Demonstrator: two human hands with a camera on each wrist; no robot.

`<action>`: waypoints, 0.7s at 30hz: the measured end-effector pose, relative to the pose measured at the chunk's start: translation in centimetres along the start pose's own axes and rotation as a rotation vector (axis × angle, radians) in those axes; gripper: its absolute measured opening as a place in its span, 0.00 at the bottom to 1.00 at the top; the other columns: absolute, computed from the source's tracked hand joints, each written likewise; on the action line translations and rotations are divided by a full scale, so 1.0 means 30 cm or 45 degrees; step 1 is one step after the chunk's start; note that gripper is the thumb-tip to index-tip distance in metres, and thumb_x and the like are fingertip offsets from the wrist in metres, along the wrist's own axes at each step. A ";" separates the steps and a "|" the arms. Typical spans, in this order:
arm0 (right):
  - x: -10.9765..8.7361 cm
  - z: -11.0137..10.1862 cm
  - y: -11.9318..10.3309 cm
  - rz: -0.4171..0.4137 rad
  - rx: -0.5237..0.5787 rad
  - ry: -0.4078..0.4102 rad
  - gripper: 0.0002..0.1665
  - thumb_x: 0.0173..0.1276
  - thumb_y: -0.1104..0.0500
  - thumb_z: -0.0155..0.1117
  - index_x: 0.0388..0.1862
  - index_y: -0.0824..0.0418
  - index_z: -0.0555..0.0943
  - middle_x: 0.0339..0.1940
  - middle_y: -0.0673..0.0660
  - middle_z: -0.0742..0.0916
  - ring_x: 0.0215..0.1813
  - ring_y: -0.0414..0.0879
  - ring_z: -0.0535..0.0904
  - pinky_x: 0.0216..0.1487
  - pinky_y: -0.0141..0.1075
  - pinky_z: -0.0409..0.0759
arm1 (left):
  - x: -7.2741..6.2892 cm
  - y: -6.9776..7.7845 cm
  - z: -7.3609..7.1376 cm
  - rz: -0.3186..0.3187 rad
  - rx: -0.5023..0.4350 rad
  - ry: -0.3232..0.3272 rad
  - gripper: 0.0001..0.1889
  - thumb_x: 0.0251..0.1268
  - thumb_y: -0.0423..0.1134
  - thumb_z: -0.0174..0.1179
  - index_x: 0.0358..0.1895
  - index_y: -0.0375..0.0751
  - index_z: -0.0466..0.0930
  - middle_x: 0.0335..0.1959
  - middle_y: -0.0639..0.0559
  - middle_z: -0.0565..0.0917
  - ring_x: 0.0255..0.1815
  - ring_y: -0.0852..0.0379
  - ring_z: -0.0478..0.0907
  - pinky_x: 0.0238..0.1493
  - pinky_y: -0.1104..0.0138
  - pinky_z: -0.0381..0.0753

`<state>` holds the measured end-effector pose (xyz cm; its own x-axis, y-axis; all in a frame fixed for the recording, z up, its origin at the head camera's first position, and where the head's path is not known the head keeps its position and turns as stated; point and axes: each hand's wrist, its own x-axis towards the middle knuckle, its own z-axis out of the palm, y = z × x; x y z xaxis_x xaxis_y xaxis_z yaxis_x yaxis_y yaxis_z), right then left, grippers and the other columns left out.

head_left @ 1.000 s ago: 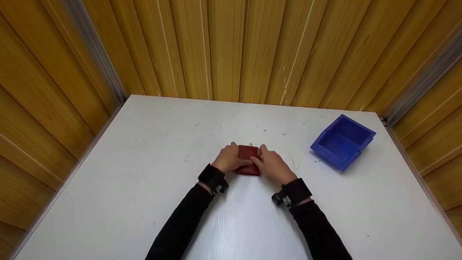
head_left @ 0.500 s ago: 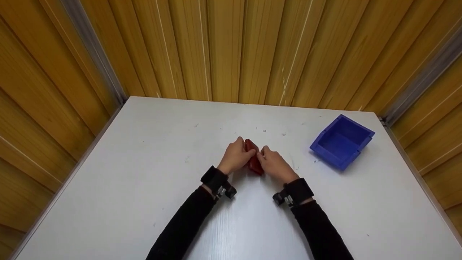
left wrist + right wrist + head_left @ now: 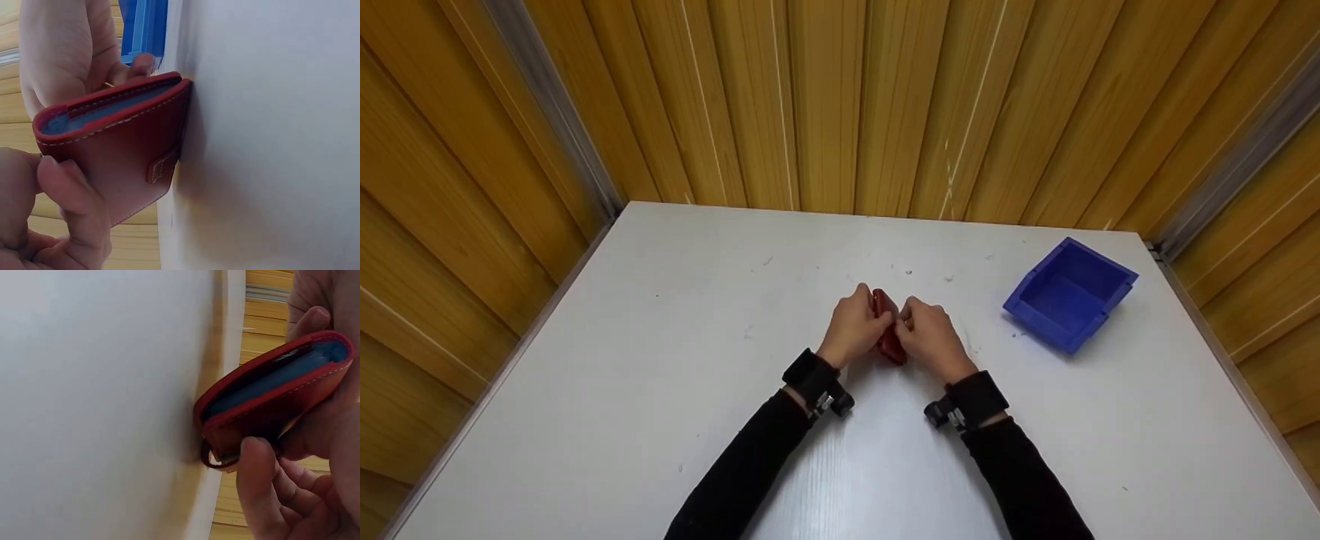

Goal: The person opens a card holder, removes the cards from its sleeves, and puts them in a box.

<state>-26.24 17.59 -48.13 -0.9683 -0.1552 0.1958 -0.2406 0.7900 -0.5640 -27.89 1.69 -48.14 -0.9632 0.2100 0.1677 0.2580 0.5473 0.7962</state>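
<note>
A red card wallet (image 3: 891, 346) stands on edge on the white table between both hands. Pale stitching runs along its border, and clear bluish sleeves show inside the fold (image 3: 118, 107). My left hand (image 3: 851, 326) grips the wallet from the left, thumb on the near side. From the right, my right hand (image 3: 934, 339) has its thumb and curled fingers at the wallet's edge. In the right wrist view its thumb (image 3: 256, 464) presses beside a small closing strap (image 3: 212, 458), which bows out in a loop. The strap's stitched base (image 3: 162, 167) shows in the left wrist view.
A blue plastic bin (image 3: 1069, 296) sits at the right rear of the white table (image 3: 660, 360). Yellow wood-look panels (image 3: 825, 105) enclose the table at the back and both sides. Black camera bands (image 3: 975, 397) wrap both wrists.
The wallet lay flat under both hands a second ago; it was then tilted up onto its edge. Since half a second ago the hands have shifted only slightly.
</note>
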 end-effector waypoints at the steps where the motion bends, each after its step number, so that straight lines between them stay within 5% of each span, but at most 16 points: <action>1: 0.000 -0.001 -0.001 -0.009 0.006 0.012 0.04 0.67 0.65 0.64 0.32 0.63 0.79 0.26 0.58 0.87 0.30 0.51 0.81 0.33 0.40 0.77 | 0.000 0.000 0.000 0.004 0.011 0.004 0.09 0.67 0.37 0.64 0.39 0.37 0.73 0.26 0.53 0.77 0.27 0.59 0.74 0.26 0.71 0.71; 11: -0.002 0.003 0.001 0.022 0.052 0.047 0.04 0.68 0.68 0.64 0.33 0.68 0.82 0.30 0.62 0.88 0.35 0.56 0.83 0.39 0.45 0.81 | 0.001 -0.004 0.001 0.007 0.064 0.003 0.10 0.67 0.37 0.63 0.41 0.36 0.74 0.28 0.50 0.79 0.29 0.57 0.74 0.29 0.69 0.73; 21: -0.009 -0.015 0.028 0.090 -0.067 0.012 0.05 0.65 0.71 0.59 0.30 0.70 0.81 0.29 0.65 0.87 0.36 0.60 0.84 0.39 0.49 0.83 | -0.006 0.000 -0.007 -0.021 0.060 -0.046 0.11 0.68 0.37 0.63 0.44 0.33 0.75 0.34 0.42 0.84 0.33 0.56 0.76 0.33 0.68 0.78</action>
<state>-26.15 18.56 -48.29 -0.9820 -0.0925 0.1645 -0.1675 0.8288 -0.5339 -27.74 1.48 -48.04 -0.9642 0.2294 0.1327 0.2460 0.5882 0.7704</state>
